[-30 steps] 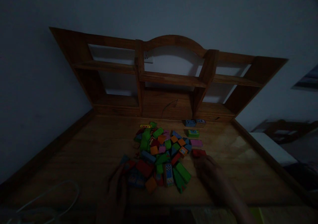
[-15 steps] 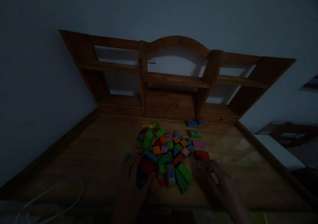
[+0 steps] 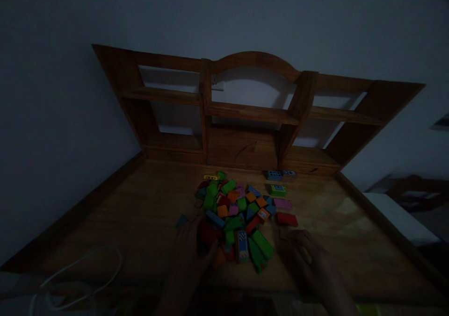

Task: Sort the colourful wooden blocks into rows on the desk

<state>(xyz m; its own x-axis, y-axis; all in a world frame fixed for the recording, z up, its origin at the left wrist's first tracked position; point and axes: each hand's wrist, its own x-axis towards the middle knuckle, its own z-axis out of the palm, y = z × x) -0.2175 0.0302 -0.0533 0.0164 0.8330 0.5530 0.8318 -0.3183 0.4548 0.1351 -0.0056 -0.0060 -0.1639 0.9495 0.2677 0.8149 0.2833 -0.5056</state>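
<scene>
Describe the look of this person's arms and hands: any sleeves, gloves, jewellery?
Both hands are bare. The left hand and right hand show no gloves, and both forearms show no sleeve up to the frame's bottom edge. The picture is very dark, so rings, a watch or small markings cannot be made out.

The desk (image 3: 140,222) is varnished wood with a warm brown grain, and its tabletop shows a glossy sheen near the right edge. The shelf unit (image 3: 252,115) along the far edge is the same polished wood. The blocks (image 3: 235,213) look smooth, painted in matt colours. The cable (image 3: 84,278) at the near left corner looks like smooth white plastic.
</scene>
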